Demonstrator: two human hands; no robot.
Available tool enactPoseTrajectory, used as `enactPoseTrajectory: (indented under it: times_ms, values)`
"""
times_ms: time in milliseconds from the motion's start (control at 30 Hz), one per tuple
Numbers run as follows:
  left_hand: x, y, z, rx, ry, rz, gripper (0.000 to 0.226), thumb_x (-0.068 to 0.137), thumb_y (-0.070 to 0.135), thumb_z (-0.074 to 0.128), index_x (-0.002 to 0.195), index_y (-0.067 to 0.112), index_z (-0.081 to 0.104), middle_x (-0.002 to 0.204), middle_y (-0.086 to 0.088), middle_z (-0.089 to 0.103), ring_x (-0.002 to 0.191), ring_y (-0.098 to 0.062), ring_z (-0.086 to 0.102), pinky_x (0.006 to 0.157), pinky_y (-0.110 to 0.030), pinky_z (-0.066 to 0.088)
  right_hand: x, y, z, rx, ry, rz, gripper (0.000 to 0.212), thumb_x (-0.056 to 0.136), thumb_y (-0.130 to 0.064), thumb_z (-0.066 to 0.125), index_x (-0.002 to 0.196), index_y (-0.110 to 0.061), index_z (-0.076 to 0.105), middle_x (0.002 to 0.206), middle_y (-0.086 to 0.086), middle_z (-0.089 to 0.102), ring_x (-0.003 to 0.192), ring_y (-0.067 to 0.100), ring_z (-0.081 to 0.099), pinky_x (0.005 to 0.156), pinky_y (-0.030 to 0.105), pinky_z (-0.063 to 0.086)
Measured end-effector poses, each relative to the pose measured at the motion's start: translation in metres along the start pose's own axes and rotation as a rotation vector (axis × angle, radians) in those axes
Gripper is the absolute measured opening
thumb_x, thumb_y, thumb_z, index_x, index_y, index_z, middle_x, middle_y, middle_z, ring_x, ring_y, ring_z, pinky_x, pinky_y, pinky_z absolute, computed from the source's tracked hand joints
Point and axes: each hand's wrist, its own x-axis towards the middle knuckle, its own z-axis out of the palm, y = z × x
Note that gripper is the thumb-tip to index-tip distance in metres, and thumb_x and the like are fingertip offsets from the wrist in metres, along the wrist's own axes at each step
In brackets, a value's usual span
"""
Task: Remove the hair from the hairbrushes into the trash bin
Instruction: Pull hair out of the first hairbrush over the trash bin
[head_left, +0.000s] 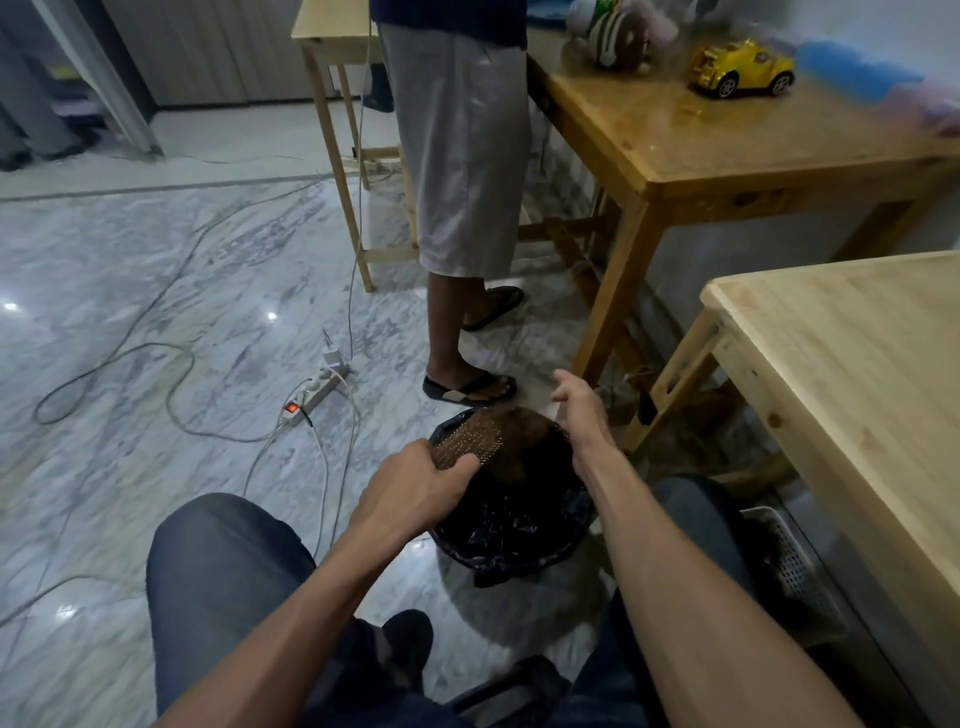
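My left hand grips a brown hairbrush by its lower end and holds it over the trash bin, bristles facing up. A clump of brown hair hangs at the brush's far end, above the bin's black liner. My right hand hovers past the bin's far right rim with fingers relaxed and spread, holding nothing. The bin stands on the floor between my knees.
A person in grey shorts and sandals stands just beyond the bin. A power strip and cables lie on the marble floor to the left. Wooden tables stand at right; a perforated tray sits below, a yellow toy car above.
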Motion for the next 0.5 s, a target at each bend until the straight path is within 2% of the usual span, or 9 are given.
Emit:
enactPoseTrajectory:
  times_ms: [33, 100, 167, 233, 267, 333, 433, 500]
  values:
    - [0.001, 0.001, 0.000, 0.002, -0.005, 0.001, 0.041, 0.088, 0.053, 0.057, 0.069, 0.019, 0.042, 0.062, 0.002, 0.047, 0.054, -0.017, 0.045, 0.051, -0.030, 0.029, -0.003, 0.002, 0.002, -0.001, 0.013, -0.083, 0.043, 0.097, -0.021, 0.048, 0.138, -0.018, 0.061, 0.136, -0.002, 0.055, 0.123, 0.009, 0.044, 0.104, 0.033, 0.037]
    - [0.001, 0.006, 0.003, -0.021, -0.033, 0.008, 0.040, 0.087, 0.052, 0.058, 0.070, 0.018, 0.049, 0.063, 0.001, 0.054, 0.054, -0.017, 0.051, 0.050, -0.028, 0.033, -0.010, 0.010, 0.005, -0.090, -0.040, -0.171, 0.042, 0.102, -0.039, 0.045, 0.133, -0.023, 0.068, 0.135, -0.006, 0.062, 0.124, 0.009, 0.052, 0.104, 0.031, 0.038]
    - [-0.001, 0.014, 0.008, -0.073, -0.080, 0.009, 0.039, 0.087, 0.052, 0.059, 0.075, 0.015, 0.058, 0.063, 0.001, 0.060, 0.051, -0.016, 0.055, 0.047, -0.025, 0.036, -0.015, 0.015, 0.008, -0.214, -0.116, -0.151, 0.050, 0.096, -0.061, 0.046, 0.101, -0.024, 0.079, 0.109, -0.007, 0.074, 0.105, 0.013, 0.065, 0.094, 0.033, 0.047]
    - [-0.003, 0.020, 0.009, -0.151, -0.104, -0.001, 0.039, 0.088, 0.053, 0.059, 0.078, 0.015, 0.061, 0.060, 0.001, 0.058, 0.045, -0.014, 0.052, 0.044, -0.023, 0.035, -0.012, 0.020, 0.009, -0.252, -0.097, -0.119, 0.057, 0.092, -0.066, 0.053, 0.065, -0.017, 0.066, 0.077, -0.001, 0.069, 0.074, 0.019, 0.062, 0.071, 0.032, 0.045]
    - [-0.004, 0.022, 0.007, -0.199, -0.110, -0.014, 0.039, 0.088, 0.052, 0.060, 0.076, 0.015, 0.061, 0.056, 0.003, 0.056, 0.039, -0.011, 0.049, 0.041, -0.021, 0.032, -0.010, 0.021, 0.009, -0.227, -0.038, -0.117, 0.056, 0.089, -0.064, 0.059, 0.061, -0.016, 0.059, 0.067, 0.004, 0.060, 0.064, 0.020, 0.055, 0.063, 0.032, 0.040]
    - [-0.006, 0.022, 0.002, -0.263, -0.141, -0.042, 0.039, 0.089, 0.050, 0.060, 0.071, 0.016, 0.057, 0.050, 0.005, 0.050, 0.029, -0.008, 0.040, 0.038, -0.018, 0.028, -0.004, 0.020, 0.009, -0.180, 0.098, -0.106, 0.043, 0.083, -0.052, 0.067, 0.060, -0.018, 0.054, 0.059, 0.007, 0.046, 0.055, 0.019, 0.043, 0.056, 0.032, 0.032]
    - [-0.014, 0.019, -0.001, -0.259, -0.213, -0.056, 0.041, 0.088, 0.051, 0.059, 0.069, 0.015, 0.052, 0.053, -0.001, 0.048, 0.032, -0.013, 0.034, 0.039, -0.020, 0.026, 0.000, 0.011, 0.008, -0.307, 0.178, -0.124, 0.042, 0.081, -0.033, 0.066, 0.049, -0.021, 0.041, 0.055, 0.001, 0.037, 0.052, 0.016, 0.036, 0.055, 0.032, 0.028]
    - [-0.018, 0.020, 0.000, -0.252, -0.212, -0.058, 0.042, 0.088, 0.053, 0.057, 0.071, 0.015, 0.052, 0.057, -0.003, 0.049, 0.034, -0.014, 0.033, 0.040, -0.021, 0.025, 0.003, 0.003, 0.007, -0.358, 0.229, -0.136, 0.046, 0.085, -0.026, 0.066, 0.045, -0.018, 0.043, 0.049, -0.004, 0.036, 0.045, 0.016, 0.036, 0.050, 0.031, 0.030]
